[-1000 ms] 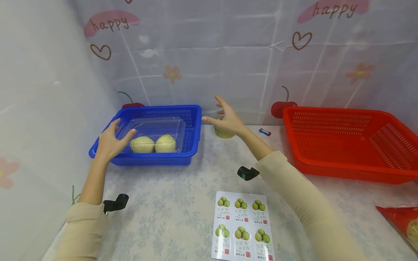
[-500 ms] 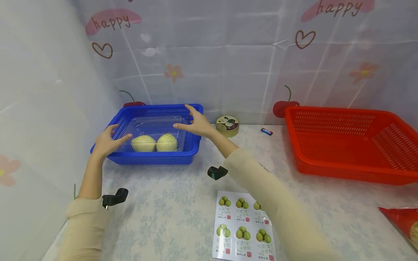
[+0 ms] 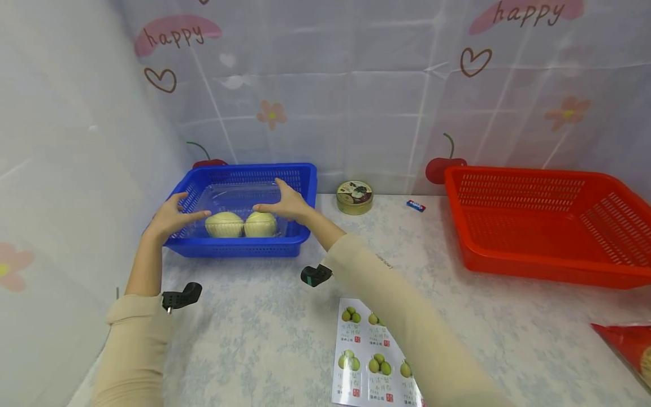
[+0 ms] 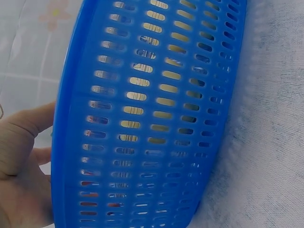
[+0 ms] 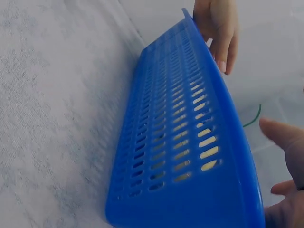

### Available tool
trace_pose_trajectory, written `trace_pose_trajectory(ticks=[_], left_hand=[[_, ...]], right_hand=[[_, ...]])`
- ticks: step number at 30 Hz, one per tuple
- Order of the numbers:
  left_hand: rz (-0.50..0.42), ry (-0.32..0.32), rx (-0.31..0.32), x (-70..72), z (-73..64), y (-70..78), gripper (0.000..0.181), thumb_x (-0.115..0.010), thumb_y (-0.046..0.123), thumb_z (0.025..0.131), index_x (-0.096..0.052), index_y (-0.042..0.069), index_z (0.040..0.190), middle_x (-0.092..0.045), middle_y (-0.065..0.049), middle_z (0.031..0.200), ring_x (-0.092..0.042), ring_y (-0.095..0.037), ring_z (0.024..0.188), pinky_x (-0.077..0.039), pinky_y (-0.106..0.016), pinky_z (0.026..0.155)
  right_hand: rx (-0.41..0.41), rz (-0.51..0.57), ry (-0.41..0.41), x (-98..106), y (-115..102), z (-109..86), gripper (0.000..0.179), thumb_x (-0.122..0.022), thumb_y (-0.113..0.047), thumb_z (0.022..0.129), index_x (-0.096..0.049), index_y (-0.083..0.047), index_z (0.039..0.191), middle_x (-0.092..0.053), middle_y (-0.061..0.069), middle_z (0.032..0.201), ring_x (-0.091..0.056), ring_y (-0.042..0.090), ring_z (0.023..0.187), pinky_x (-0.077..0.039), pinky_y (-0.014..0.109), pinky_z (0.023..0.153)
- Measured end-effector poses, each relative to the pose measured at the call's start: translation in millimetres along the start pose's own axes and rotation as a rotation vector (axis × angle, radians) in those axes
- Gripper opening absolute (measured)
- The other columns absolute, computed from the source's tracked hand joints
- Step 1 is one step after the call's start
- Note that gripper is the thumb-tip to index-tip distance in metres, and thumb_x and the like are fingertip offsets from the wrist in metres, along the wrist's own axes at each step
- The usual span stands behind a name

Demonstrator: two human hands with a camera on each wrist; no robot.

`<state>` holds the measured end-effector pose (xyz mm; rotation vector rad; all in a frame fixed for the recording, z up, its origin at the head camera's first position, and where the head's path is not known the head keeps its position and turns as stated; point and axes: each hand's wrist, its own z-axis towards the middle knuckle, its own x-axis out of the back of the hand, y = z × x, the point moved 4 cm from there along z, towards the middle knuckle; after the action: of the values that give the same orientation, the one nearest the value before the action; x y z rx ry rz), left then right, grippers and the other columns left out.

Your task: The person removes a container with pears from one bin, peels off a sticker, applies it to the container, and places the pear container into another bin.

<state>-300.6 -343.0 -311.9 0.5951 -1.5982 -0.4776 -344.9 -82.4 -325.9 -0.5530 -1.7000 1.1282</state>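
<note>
A clear plastic clamshell box (image 3: 229, 195) lies in the blue basket (image 3: 234, 247). Through its ribbed front two pale yellow-green rounded items (image 3: 224, 225) show; their kind is unclear. My left hand (image 3: 170, 219) reaches over the basket's left end, thumb apart from the fingers, at the box's left side. Over the right end is my right hand (image 3: 289, 204), its thumb near the right-hand item and its fingers spread along the box's right side. Whether either hand touches the box cannot be made out. In both wrist views the basket wall hides the box.
Right of the basket are a round tin (image 3: 354, 198) and a small blue-and-red packet (image 3: 415, 206). A red basket (image 3: 539, 268) stands at the right. A sticker sheet (image 3: 351, 353) lies in front, partly under my right sleeve. A red bag (image 3: 623, 342) is at the right edge.
My right hand has moved left from above the tin to the right end of the box, then lowered. My left hand has stayed near the box's left side.
</note>
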Motion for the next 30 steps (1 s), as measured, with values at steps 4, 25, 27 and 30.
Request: trace_pose_trajectory(ticks=[4,25,27,30], left_hand=[[-0.027,-0.05,0.009,-3.1,3.4,-2.6,0.1,-0.062,0.044,0.088,0.002,-0.005,0.148,-0.015,-0.041,0.144,-0.024,-0.055,0.129,-0.035,-0.063,0.097],[-0.1,0.061,-0.03,-7.8,5.3,-10.5,0.087,-0.066,0.037,0.087,-0.019,-0.005,0.147,-0.04,-0.04,0.132,-0.055,-0.047,0.105,-0.052,-0.048,0.081],[-0.141,0.105,-0.05,-6.2,4.7,-12.2,0.085,-0.066,0.037,0.087,-0.022,-0.004,0.147,-0.038,-0.039,0.135,-0.049,-0.049,0.114,-0.047,-0.053,0.087],[-0.207,0.167,-0.082,-3.5,2.8,-13.3,0.081,-0.066,0.035,0.087,-0.025,-0.002,0.147,-0.031,-0.036,0.141,-0.035,-0.05,0.127,-0.037,-0.06,0.096]], right_hand=[[-0.077,-0.047,0.041,-2,2,0.6,0.09,-0.067,-0.036,0.087,-0.01,-0.015,0.152,-0.022,0.008,0.155,-0.052,0.029,0.113,-0.053,0.044,0.08],[-0.076,-0.105,0.151,-4,4,0.6,0.071,-0.065,-0.02,0.088,-0.028,-0.001,0.146,-0.032,0.013,0.15,-0.028,0.03,0.138,-0.032,0.04,0.109],[-0.069,-0.093,0.168,-4,3,-0.5,0.069,-0.064,-0.021,0.089,-0.03,-0.002,0.146,-0.033,0.012,0.15,-0.028,0.03,0.138,-0.032,0.04,0.109],[-0.053,-0.075,0.194,-3,2,-1.7,0.067,-0.063,-0.022,0.09,-0.032,-0.004,0.146,-0.034,0.011,0.149,-0.03,0.029,0.137,-0.033,0.04,0.108]])
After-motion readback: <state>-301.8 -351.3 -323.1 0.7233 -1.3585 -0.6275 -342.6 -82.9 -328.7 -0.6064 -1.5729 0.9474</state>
